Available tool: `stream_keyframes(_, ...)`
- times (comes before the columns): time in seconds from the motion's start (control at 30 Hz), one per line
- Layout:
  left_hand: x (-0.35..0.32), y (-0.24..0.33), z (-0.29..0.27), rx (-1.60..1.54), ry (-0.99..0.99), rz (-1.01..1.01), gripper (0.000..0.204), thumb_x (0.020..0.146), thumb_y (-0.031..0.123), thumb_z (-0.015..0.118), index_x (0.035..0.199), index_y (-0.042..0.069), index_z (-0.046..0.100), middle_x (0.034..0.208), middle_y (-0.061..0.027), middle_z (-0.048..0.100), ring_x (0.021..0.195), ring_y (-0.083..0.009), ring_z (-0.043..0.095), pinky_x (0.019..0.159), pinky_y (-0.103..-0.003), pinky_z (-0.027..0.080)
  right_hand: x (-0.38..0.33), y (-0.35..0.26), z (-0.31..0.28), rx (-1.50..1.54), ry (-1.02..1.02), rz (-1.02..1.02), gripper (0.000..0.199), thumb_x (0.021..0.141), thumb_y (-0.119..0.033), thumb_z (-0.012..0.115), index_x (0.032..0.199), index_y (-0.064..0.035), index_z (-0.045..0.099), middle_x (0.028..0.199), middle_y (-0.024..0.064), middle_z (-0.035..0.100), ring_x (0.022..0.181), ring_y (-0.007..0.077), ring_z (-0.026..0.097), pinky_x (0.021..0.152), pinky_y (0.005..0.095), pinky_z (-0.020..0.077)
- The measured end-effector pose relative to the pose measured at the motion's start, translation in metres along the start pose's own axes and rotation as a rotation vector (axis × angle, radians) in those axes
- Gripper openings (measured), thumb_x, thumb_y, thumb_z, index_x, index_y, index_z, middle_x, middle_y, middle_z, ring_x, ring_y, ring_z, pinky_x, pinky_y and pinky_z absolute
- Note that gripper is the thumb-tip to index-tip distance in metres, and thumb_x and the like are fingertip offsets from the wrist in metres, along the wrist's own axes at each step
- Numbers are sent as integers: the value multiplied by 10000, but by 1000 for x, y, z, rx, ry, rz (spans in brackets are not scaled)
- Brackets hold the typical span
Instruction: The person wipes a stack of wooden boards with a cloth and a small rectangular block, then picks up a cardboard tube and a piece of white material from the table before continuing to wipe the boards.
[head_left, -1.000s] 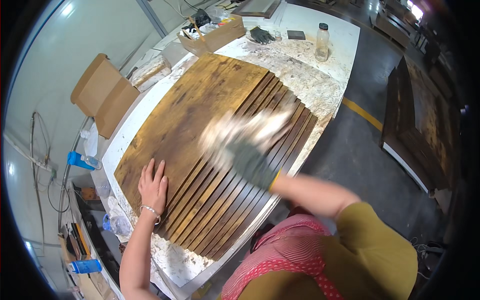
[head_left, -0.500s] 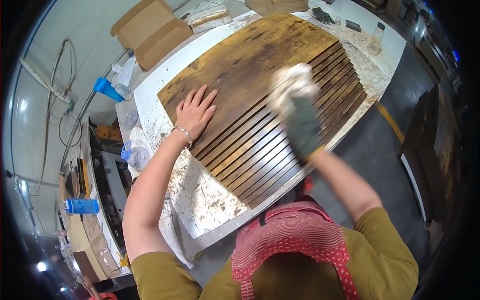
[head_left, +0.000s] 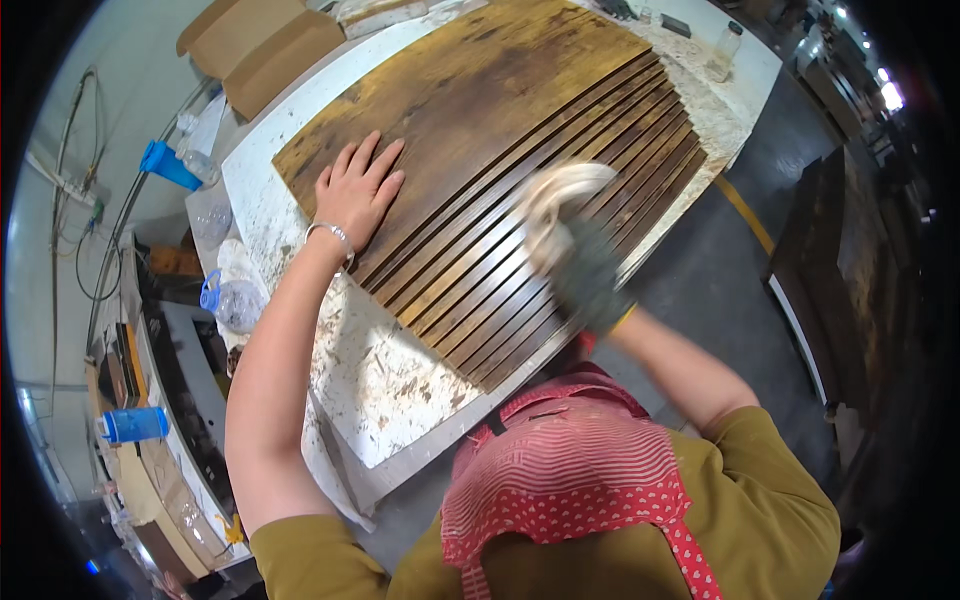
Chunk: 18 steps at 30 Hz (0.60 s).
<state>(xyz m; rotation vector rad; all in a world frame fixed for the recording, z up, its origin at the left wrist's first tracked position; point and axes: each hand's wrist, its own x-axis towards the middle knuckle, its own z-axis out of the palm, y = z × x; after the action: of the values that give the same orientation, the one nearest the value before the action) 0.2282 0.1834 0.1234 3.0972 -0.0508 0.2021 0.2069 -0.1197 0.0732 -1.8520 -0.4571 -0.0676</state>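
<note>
Brown wood-grain boards (head_left: pixel 440 110) lie in a stepped stack on the table, each edge showing beyond the one above. Bare and flat, my left hand (head_left: pixel 358 195) rests on the top board near its left end, fingers spread. My right hand (head_left: pixel 590 275) wears a dark grey-green glove with a yellow cuff. It grips a bunched cream cloth (head_left: pixel 548 210) over the stepped edges on the near right side. Motion blurs the cloth and glove somewhat, and the gloved fingers are partly hidden behind the cloth.
The white, stain-spotted table (head_left: pixel 385 400) carries an open cardboard box (head_left: pixel 265 55) and a glass jar (head_left: pixel 724 52) farther back. Blue-capped plastic bottles (head_left: pixel 238 303) and a blue cup (head_left: pixel 168 165) stand along the left. Dark boards (head_left: pixel 840 270) are stacked beyond the floor at right.
My right hand has drawn the cloth nearer to me and slightly left over the stepped edges. My left hand stays on the top board. The whole view has shifted a little.
</note>
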Motion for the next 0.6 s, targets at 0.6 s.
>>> stream_keyframes(0.6, -115, 20, -15, -257, 79, -235, 558, 882, 311, 526, 1377, 85, 404, 1502, -143, 240, 1365, -358, 248, 1118, -438, 202, 213, 73, -267, -1276, 121, -138, 574, 828, -307, 607, 1340, -109, 439, 1362, 162, 438, 1268, 338, 398, 1054, 413, 325)
